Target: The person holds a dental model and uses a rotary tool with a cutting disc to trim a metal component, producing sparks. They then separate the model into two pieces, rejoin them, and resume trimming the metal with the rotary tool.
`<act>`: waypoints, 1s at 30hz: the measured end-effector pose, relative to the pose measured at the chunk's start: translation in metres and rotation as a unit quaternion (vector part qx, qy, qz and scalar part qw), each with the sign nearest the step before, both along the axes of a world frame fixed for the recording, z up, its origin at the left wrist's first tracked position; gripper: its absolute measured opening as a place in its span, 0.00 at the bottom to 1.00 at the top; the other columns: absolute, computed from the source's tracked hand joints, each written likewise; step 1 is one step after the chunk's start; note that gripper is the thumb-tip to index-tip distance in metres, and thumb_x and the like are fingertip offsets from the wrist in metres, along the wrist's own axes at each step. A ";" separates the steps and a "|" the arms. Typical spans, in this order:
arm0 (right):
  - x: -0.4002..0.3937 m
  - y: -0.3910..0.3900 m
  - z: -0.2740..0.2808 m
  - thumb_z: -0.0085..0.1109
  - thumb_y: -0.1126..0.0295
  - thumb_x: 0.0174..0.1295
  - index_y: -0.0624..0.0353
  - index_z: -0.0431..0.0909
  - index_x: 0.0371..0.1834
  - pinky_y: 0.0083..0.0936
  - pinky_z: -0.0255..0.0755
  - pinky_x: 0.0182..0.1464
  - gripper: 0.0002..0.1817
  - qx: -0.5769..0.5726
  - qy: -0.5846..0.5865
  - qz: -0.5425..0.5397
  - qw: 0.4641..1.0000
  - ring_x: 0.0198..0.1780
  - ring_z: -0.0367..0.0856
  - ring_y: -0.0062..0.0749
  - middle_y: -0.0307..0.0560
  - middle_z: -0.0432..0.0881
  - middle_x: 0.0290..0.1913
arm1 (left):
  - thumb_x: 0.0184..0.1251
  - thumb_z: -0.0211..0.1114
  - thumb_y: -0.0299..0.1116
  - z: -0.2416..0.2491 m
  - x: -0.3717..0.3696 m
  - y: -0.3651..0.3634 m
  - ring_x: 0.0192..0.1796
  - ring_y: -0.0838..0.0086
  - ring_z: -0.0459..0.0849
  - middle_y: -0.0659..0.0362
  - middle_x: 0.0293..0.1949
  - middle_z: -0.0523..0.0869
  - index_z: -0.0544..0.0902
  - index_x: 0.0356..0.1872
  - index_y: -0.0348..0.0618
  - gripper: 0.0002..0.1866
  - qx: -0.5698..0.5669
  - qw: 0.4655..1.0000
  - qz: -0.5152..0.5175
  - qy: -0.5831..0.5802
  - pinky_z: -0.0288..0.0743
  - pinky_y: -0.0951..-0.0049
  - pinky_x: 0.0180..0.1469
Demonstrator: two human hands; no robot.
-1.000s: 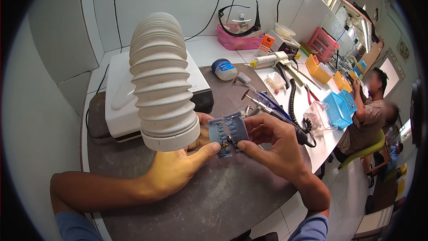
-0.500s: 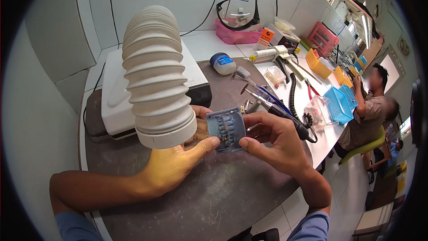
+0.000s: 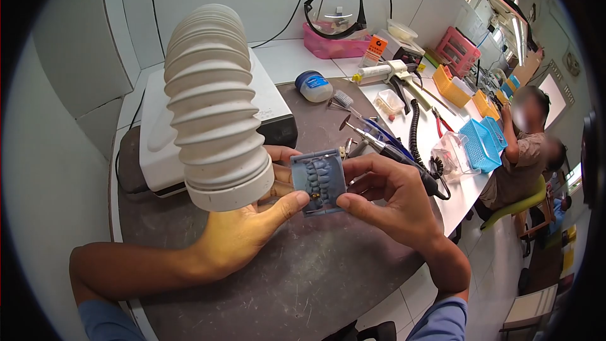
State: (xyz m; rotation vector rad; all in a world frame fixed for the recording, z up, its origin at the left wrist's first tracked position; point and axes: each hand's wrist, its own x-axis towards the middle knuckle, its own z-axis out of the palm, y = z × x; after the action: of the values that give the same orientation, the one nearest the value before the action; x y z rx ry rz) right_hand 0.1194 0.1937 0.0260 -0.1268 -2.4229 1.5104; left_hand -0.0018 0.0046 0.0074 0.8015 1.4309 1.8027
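A blue-grey dental model [image 3: 319, 182] with rows of teeth is held upright over the dark mat [image 3: 252, 297]. One tooth near its lower left looks gold. My left hand [image 3: 252, 230] grips the left side, thumb on the front and fingers partly behind the model and the hose. On the right side my right hand [image 3: 388, 199] pinches the model between thumb and fingers. A white ribbed hose [image 3: 218, 107] hangs just above my left hand and hides part of it.
A white machine [image 3: 164, 132] stands behind the hose. Beyond my right hand lie a handpiece [image 3: 385, 149], a lidded jar [image 3: 314, 87], a blue basket [image 3: 478, 145] and red pliers [image 3: 442, 123]. Safety glasses rest on a pink basket [image 3: 331, 44]. A seated person [image 3: 521, 158] is at the far right.
The model appears turned slightly, its teeth facing the camera more squarely. Both hands keep their hold. The seated person's head has shifted slightly.
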 end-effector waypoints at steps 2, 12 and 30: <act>0.000 0.000 -0.001 0.70 0.73 0.56 0.68 0.79 0.49 0.18 0.81 0.41 0.18 -0.002 0.005 0.005 1.000 0.38 0.85 0.21 0.48 0.84 0.41 | 0.67 0.64 0.26 0.000 0.000 0.000 0.51 0.76 0.81 0.54 0.48 0.82 0.66 0.60 0.33 0.24 0.000 1.000 -0.002 -0.001 0.77 0.75 0.53; 0.000 -0.004 0.007 0.71 0.74 0.56 0.65 0.78 0.52 0.18 0.81 0.42 0.20 -0.032 -0.007 -0.018 0.999 0.39 0.84 0.21 0.46 0.83 0.41 | 0.66 0.66 0.26 -0.001 0.000 0.001 0.51 0.76 0.81 0.54 0.47 0.82 0.66 0.60 0.34 0.24 0.007 1.000 0.007 0.001 0.76 0.74 0.55; 0.000 -0.003 -0.004 0.72 0.69 0.53 0.57 0.80 0.59 0.24 0.79 0.36 0.27 0.249 0.134 -0.012 0.959 0.34 0.84 0.30 0.51 0.85 0.41 | 0.60 0.70 0.22 -0.010 -0.004 0.000 0.56 0.75 0.76 0.57 0.50 0.73 0.63 0.53 0.42 0.27 -0.022 0.997 -0.001 0.071 0.79 0.73 0.58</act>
State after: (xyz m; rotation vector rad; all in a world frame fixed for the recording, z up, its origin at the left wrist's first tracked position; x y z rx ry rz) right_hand 0.1189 0.1903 0.0217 0.1430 -2.4731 0.8014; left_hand -0.0056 0.0047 -0.0025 0.9232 1.5545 1.7365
